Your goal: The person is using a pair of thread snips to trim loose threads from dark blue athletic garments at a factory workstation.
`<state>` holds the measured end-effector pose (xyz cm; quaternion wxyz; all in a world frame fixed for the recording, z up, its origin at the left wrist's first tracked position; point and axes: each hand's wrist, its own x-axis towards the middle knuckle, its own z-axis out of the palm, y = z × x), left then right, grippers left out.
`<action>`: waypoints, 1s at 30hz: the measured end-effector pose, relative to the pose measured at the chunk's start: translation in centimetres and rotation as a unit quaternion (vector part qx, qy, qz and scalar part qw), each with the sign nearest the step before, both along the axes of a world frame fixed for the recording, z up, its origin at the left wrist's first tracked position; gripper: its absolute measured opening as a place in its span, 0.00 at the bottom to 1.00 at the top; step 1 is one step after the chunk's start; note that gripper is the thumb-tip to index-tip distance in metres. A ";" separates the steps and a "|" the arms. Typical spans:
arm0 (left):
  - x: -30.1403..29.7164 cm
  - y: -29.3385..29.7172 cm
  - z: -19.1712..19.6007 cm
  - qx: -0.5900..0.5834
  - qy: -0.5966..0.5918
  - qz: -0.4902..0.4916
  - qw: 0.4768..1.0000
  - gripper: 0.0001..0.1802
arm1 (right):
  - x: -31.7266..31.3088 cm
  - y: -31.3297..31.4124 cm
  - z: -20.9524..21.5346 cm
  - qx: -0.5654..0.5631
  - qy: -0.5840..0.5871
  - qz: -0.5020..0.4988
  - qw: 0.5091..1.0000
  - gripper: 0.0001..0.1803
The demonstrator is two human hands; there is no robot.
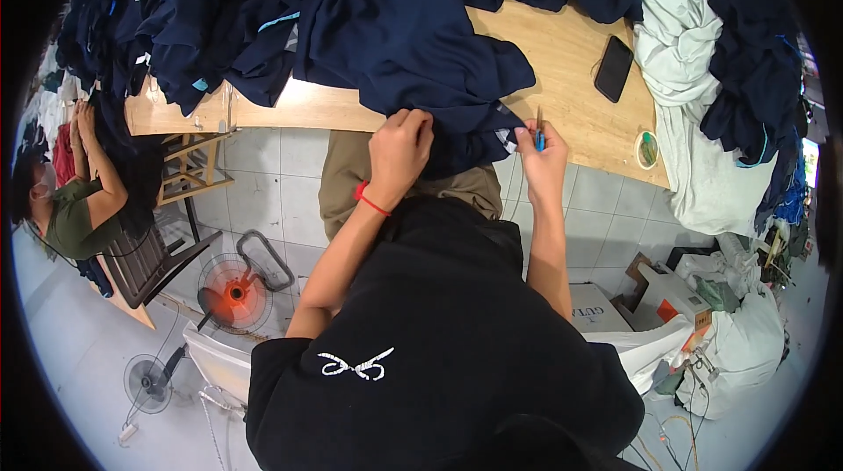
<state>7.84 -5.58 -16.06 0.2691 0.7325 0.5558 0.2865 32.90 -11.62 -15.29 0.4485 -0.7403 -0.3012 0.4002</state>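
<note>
Around mid-frame I've got my left hand [400,151] pinching the navy garment [420,43]; just right, my right hand [543,158] grips a small blue tool [539,141].

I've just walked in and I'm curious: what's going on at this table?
A person's left hand grips a navy garment that hangs over the near edge of the wooden table. The right hand holds a small blue tool at that garment's edge, close to a pale patch. More navy cloth lies heaped behind it, and a dark phone lies to the right.
</note>
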 end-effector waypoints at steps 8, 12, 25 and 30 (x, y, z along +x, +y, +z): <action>1.4 0.0 -0.3 0.079 0.145 -0.024 0.986 0.15 | 0.6 3.8 4.5 -0.016 0.409 -0.059 0.910 0.04; -0.6 0.7 -0.7 -0.058 -0.096 0.040 0.993 0.09 | 0.1 4.1 6.8 -0.007 0.421 -0.069 0.905 0.07; -11.3 1.4 8.9 -0.298 -0.797 0.106 0.514 0.20 | -0.1 3.7 11.2 0.129 0.364 0.012 0.922 0.08; -12.5 1.5 5.0 -0.259 -0.818 -0.065 0.510 0.16 | 0.5 3.2 12.7 0.226 0.324 0.035 0.918 0.08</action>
